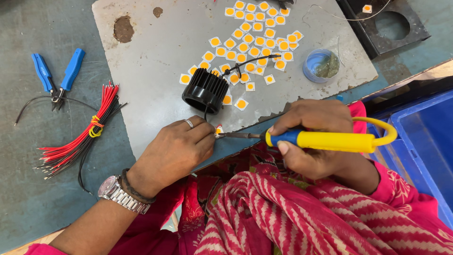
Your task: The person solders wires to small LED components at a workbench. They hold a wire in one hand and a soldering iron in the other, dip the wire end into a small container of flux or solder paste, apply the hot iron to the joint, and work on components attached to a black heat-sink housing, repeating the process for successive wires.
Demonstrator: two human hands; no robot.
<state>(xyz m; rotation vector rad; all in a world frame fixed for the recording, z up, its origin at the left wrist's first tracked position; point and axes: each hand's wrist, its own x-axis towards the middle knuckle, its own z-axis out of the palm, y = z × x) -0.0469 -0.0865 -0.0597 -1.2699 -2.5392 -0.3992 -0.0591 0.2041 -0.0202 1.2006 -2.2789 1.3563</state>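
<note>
Right hand (317,137) has its grip closed around a soldering iron (330,140), yellow handle with a blue collar and a yellow cable looping off the rear. Iron lies roughly horizontal, tip pointing left, right at the near edge of the grey plate (155,56).

Left hand (175,150) rests on that same edge, fingers curled, grip narrow, pinching a small white-and-yellow LED chip (219,131) between the fingertips. Iron tip touches the chip or sits just beside it; can't tell which, the contact point is too small. A ring sits on one finger, a metal watch (118,193) and a dark band on the wrist.

Just above the left hand: a black finned heat-sink housing (205,90) lies on the plate, a thin black wire running from it down toward the fingers, more black wire (250,61) curling off to the upper right.

Loose square LED chips (250,38), white with yellow centres, are scattered across the plate from the housing up to the top edge. A small round clear tub (321,65) sits near the plate's right side.

Left of the plate on the green worktop (28,198): a bundle of red and black wires (80,134) tied with a yellow band, ends stripped. Blue-handled cutters (57,75) lie above it, touching a loose black wire.

Blue crate (424,141) at right. A black block with a round hole (387,23) at top right, one chip on it.
</note>
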